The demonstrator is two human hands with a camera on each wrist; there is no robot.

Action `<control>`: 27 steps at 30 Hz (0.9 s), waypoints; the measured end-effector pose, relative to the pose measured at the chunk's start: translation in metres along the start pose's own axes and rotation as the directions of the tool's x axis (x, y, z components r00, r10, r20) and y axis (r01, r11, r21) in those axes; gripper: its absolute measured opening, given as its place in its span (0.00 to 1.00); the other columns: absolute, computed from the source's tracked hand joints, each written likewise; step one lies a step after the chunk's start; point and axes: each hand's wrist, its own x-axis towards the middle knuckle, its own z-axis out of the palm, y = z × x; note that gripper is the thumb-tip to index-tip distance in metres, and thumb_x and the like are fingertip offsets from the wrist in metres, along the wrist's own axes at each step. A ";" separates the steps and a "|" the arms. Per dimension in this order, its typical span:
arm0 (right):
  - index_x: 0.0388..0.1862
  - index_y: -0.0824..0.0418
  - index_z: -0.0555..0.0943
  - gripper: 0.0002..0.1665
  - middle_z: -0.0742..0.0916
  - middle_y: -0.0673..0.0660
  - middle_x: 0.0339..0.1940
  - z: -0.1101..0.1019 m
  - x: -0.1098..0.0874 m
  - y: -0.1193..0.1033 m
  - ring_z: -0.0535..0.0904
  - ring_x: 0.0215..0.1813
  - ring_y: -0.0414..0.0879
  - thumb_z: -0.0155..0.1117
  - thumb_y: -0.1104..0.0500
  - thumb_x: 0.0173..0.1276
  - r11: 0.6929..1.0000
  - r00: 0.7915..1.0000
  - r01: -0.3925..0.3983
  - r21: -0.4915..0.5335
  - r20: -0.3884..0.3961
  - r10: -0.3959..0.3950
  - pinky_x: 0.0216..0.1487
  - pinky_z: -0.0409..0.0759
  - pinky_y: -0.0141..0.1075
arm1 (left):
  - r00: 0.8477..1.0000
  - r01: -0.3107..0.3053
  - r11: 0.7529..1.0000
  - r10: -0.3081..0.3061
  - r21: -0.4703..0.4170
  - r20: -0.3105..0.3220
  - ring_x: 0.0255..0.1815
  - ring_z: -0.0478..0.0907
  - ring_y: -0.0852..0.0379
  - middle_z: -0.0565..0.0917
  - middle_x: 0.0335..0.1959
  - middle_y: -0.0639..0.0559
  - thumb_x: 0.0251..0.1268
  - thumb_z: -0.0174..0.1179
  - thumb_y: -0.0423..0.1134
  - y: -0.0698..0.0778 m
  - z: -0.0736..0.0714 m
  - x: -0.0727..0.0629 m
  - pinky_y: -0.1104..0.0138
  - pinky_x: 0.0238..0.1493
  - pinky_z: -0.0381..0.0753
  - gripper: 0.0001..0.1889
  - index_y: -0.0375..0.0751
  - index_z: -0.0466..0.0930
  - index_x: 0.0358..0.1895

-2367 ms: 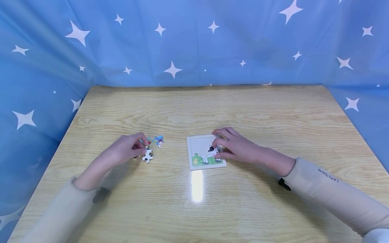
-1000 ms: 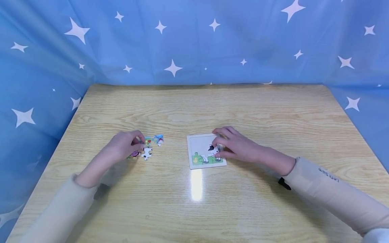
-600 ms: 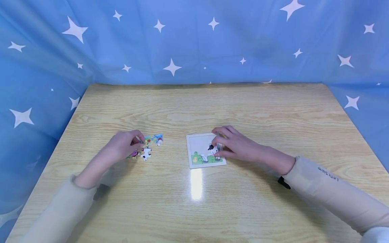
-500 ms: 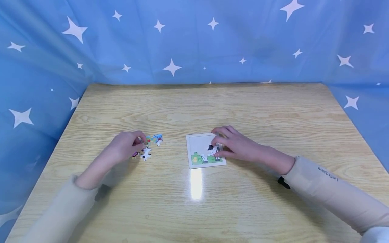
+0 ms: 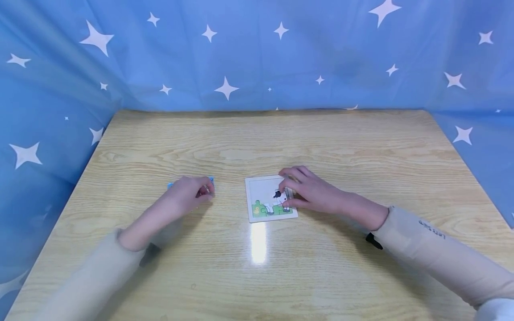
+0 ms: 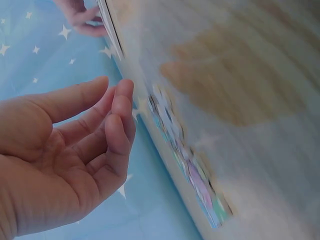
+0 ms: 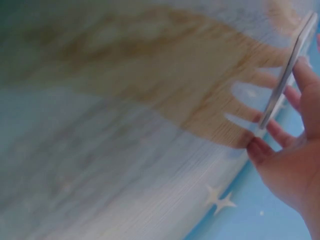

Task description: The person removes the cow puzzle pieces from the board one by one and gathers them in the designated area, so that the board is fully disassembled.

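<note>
My left hand hovers low over loose jigsaw pieces at the left, its thumb and fingertips nearly together. In the left wrist view no piece shows between the fingers of this left hand; several loose puzzle pieces lie on the table beyond it. In the head view the hand hides most of them, with one blue puzzle piece peeking out. My right hand rests spread at the right side of a square puzzle tray, fingertips touching it. Inside the tray, fitted pieces show part of a cow on green.
The wooden table reaches back to a blue star-patterned curtain. A bright light reflection lies in front of the tray. Bare wood separates the tray from the loose pieces.
My left hand has shifted right over the loose pieces, covering the white one and the blue one that showed before. The right hand and tray stay put.
</note>
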 end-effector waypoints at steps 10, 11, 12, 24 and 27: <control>0.61 0.63 0.72 0.29 0.75 0.63 0.68 0.000 0.002 -0.001 0.66 0.69 0.60 0.71 0.49 0.71 1.000 1.000 -0.017 -0.012 0.013 0.017 0.69 0.67 0.53 | 0.998 -0.052 0.998 0.051 0.025 0.034 0.31 0.80 0.57 0.86 0.32 0.52 0.70 0.65 0.31 0.016 0.015 0.014 0.62 0.37 0.79 0.02 0.39 0.81 0.40; 0.63 0.65 0.72 0.31 0.75 0.63 0.68 0.000 0.002 -0.001 0.66 0.69 0.60 0.71 0.49 0.70 1.000 1.000 -0.017 -0.019 0.012 0.017 0.69 0.67 0.53 | 0.998 -0.058 0.998 0.057 0.026 0.034 0.31 0.80 0.58 0.86 0.31 0.52 0.70 0.65 0.32 0.018 0.016 0.016 0.63 0.37 0.78 0.02 0.38 0.81 0.40; 0.64 0.67 0.72 0.33 0.75 0.63 0.68 0.000 0.002 0.000 0.66 0.69 0.60 0.71 0.49 0.70 1.000 1.000 -0.016 -0.025 0.011 0.016 0.69 0.67 0.53 | 0.997 -0.064 0.998 0.063 0.027 0.036 0.31 0.79 0.58 0.86 0.31 0.52 0.70 0.65 0.32 0.019 0.017 0.017 0.63 0.37 0.78 0.02 0.38 0.82 0.40; 0.68 0.68 0.71 0.36 0.75 0.62 0.68 -0.001 0.002 -0.002 0.67 0.68 0.59 0.71 0.49 0.70 0.999 1.000 -0.024 -0.033 0.011 0.024 0.69 0.67 0.51 | 0.992 -0.107 0.994 0.109 -0.032 0.061 0.28 0.74 0.60 0.83 0.28 0.54 0.70 0.65 0.33 0.040 0.024 0.033 0.68 0.31 0.73 0.02 0.39 0.83 0.40; 0.68 0.68 0.71 0.37 0.75 0.62 0.68 -0.001 0.002 -0.002 0.66 0.69 0.58 0.71 0.48 0.70 0.999 0.999 -0.031 -0.029 0.016 0.032 0.69 0.67 0.51 | 0.990 -0.109 0.992 0.114 -0.062 0.083 0.30 0.75 0.60 0.83 0.30 0.54 0.69 0.65 0.33 0.045 0.024 0.038 0.68 0.34 0.74 0.02 0.39 0.84 0.41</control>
